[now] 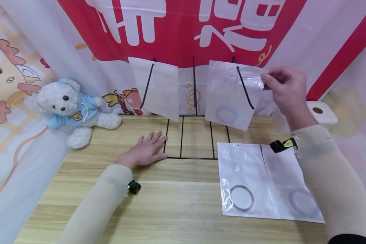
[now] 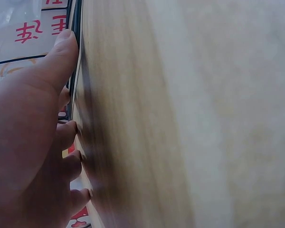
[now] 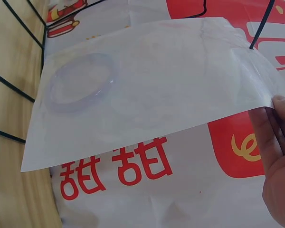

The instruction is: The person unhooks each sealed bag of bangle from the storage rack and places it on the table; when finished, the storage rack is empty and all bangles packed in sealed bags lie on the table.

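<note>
Cloth backdrop [image 1: 177,44]: red and white, hanging behind the desk's back edge.
Desk [image 1: 170,203]: pale and wood-grained.
Wire rack [image 1: 198,158]: black, standing midway along the desk's back edge; its middle hook bears no bag.
Flat bags [image 1: 247,169]: two white pouches side by side toward the desk's right edge, seemingly laid within the right hand's reach.
Plush bear [image 1: 68,105]: in a blue top, near the desk's back left corner, probably decoration.
Held bag [image 1: 231,88]: hangs by its top hole on the rack's right hook.
Other hung bag [image 1: 160,91]: on the left hook, untouched.
Right hand [image 1: 288,86]: fingers pinch the held bag's upper right corner, apparently to guide it.
Left hand [image 1: 146,149]: palm down, fingers spread, grasping nothing, beside the rack's base, likely steadying it.
Ring [image 3: 80,105]: pale purple, showing through the held bag's lower part.
</note>
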Demonstrator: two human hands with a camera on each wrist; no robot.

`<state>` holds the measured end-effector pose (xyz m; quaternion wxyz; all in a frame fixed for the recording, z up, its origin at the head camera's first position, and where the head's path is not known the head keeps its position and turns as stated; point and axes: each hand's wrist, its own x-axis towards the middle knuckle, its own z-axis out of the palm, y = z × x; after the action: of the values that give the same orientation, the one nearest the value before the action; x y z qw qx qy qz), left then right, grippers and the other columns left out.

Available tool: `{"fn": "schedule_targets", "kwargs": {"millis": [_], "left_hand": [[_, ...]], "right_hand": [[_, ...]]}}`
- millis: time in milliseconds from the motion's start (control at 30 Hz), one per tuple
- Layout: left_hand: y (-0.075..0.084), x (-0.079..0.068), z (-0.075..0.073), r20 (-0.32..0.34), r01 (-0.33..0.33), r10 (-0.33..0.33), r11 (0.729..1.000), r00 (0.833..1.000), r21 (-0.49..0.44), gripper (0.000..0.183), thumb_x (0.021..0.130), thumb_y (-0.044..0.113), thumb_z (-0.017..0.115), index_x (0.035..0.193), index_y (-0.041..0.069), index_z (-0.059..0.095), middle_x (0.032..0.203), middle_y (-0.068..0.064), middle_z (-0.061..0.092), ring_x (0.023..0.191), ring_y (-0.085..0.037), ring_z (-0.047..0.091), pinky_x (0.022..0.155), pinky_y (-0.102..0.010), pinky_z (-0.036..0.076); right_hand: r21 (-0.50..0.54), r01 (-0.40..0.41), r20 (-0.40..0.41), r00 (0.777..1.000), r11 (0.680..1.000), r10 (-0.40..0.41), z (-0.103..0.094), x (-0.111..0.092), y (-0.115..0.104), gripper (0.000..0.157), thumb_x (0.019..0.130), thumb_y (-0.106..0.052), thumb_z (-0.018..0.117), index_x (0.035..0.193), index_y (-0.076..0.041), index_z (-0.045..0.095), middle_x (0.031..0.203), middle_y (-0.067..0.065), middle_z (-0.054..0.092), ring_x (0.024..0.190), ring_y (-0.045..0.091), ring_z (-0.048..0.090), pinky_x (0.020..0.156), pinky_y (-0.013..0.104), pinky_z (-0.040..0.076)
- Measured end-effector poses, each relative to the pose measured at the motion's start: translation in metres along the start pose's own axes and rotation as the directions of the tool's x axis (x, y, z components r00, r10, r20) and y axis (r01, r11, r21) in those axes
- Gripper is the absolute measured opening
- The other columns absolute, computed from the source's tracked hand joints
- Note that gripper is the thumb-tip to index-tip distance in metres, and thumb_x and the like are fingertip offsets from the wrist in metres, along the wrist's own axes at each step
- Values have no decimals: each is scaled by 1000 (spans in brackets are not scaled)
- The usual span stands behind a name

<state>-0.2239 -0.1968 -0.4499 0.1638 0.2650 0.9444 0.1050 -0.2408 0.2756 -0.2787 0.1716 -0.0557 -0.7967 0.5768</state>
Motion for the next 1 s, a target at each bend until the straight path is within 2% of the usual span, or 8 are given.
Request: {"fn": "schedule_targets", "kwargs": {"millis": [433,733,1000], "left_hand": [[1,0,-2,-1,-1,1,1000,1000,-5,80,111,57,52,175,21,19,183,-15,8,168,-47,7,131,-76,5],[2,0,-2,-4,-2,2,1000,1000,0,80,111,56,52,175,20,20,183,-16,10,168,-48,7,131,-76,6],[1,0,-1,-7,-1,1,1000,1000,0,80,111,57,51,175,20,19,183,-16,10,168,-48,7,131,-76,6]], "right_hand": [[-26,6,8,1000,1000,-6,-9,-16,2,56,88,-54,80,135,-23,77,125,-5,77,104,7,76,87,14,60],[-48,27,10,1000,998,-26,-15,-30,4,54,90,-52,80,135,-22,78,125,-5,78,105,6,76,92,17,60],[-51,51,1,999,997,-51,-18,-40,7,51,92,-48,80,135,-21,78,124,-4,79,104,6,77,86,11,59]]}}
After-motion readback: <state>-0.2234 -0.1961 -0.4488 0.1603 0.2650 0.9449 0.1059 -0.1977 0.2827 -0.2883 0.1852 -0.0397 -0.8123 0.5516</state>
